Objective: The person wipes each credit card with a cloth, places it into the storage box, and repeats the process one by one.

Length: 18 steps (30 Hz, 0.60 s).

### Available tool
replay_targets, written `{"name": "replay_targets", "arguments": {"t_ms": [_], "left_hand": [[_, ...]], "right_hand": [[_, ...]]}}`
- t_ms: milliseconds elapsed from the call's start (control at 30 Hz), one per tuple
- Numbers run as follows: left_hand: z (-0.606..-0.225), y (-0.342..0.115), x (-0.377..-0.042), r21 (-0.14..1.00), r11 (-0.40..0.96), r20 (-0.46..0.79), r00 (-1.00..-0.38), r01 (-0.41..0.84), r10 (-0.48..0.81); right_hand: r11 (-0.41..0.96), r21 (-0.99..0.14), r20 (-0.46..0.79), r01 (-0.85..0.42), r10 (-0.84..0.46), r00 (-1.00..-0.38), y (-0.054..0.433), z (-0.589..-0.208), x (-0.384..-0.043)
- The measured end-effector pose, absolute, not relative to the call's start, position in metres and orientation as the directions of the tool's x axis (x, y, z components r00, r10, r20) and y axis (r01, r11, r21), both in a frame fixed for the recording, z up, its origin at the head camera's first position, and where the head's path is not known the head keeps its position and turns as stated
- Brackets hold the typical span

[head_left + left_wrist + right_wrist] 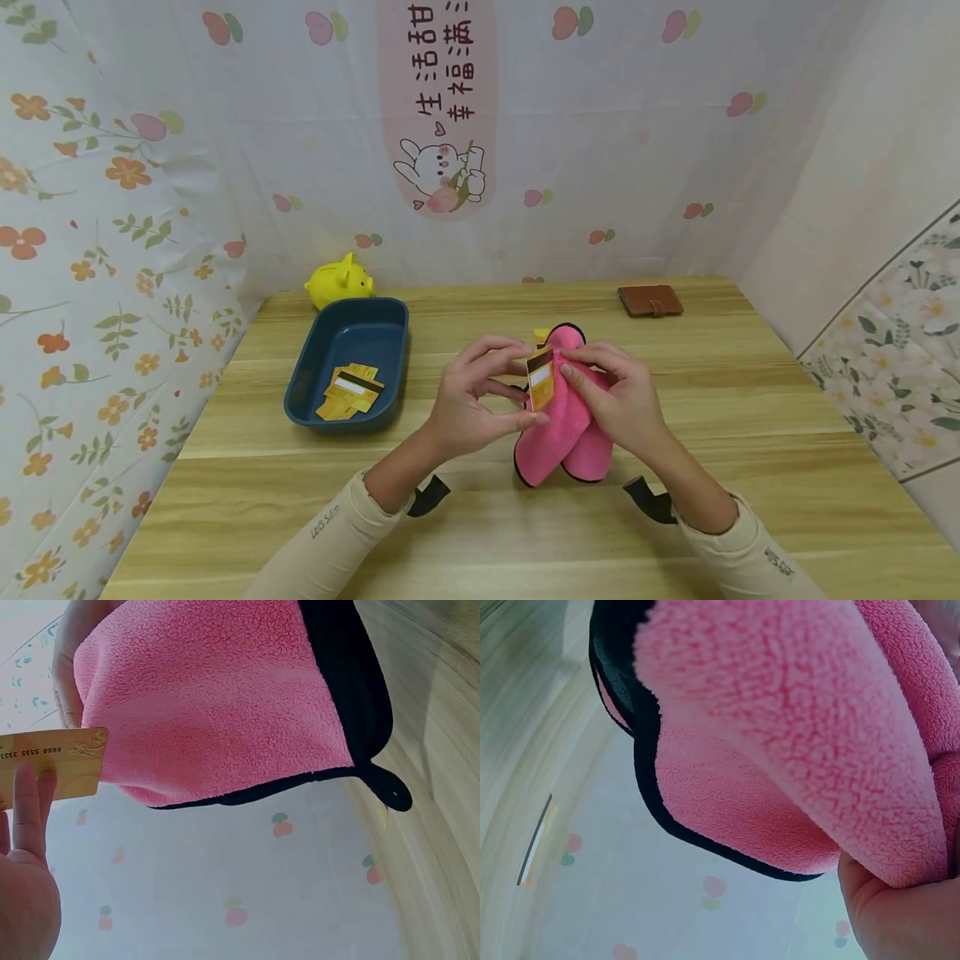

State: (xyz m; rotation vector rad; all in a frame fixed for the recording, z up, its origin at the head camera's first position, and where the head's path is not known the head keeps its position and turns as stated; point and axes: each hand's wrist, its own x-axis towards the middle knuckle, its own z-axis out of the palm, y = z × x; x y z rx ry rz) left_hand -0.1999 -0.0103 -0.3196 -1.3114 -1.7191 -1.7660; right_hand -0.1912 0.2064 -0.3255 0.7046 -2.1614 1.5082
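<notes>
A gold bank card (541,387) with a dark stripe and white panel is pinched in my left hand (468,408). Its numbered face shows at the left edge of the left wrist view. My right hand (626,400) grips a bunched pink plush cloth (558,437) with black edging, and the cloth hangs in folds below the fingers. Card and cloth are side by side in the head view; whether they touch is hard to tell. A black hanging loop (390,789) sticks out from one corner of the cloth. Another card (536,844) lies on the table beyond the cloth.
To the left stands a dark blue bin (296,408) with several gold cards (348,396) inside. Behind it is a yellow piggy bank (337,283). A brown wallet (649,300) lies at the back right of the wooden table (480,533). Patterned curtains (315,125) close off the back and left.
</notes>
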Motion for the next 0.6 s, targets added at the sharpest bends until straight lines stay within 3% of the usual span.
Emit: {"name": "replay_targets", "arguments": {"t_ms": [600], "left_hand": [[-0.3217, -0.0179, -0.2069, 0.603, -0.291, 0.796, -0.536, 0.743, 0.282]], "right_hand": [[0.263, -0.731, 0.598, -0.630, -0.200, -0.777, 0.2076, -0.3259, -0.1874]]}}
